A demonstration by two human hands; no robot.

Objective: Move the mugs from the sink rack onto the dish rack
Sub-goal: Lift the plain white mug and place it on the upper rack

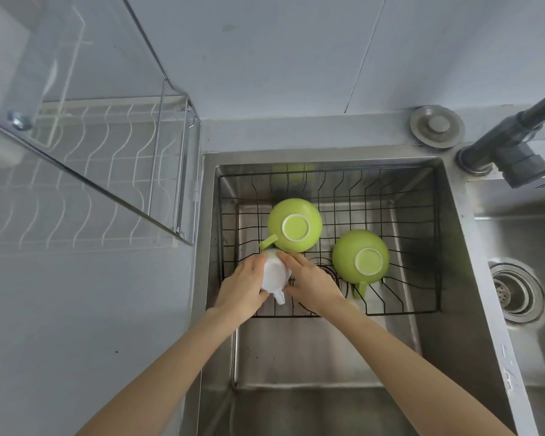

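Note:
A black wire sink rack (400, 196) sits inside the steel sink. Two green mugs lie upside down in it: one (296, 223) at the left back with its handle pointing left, one (361, 258) to the right with its handle toward me. A white mug (274, 273), also upside down with its handle toward me, is at the rack's front left. My left hand (241, 287) grips its left side and my right hand (312, 283) grips its right side. The white wire dish rack (114, 158) stands on the counter at the left, with nothing in it.
A clear glass or plastic panel (85, 73) slants over the dish rack. A dark faucet (516, 143) juts in from the right back. A second basin with a drain (513, 291) lies to the right. A round steel cap (436, 125) sits behind the sink.

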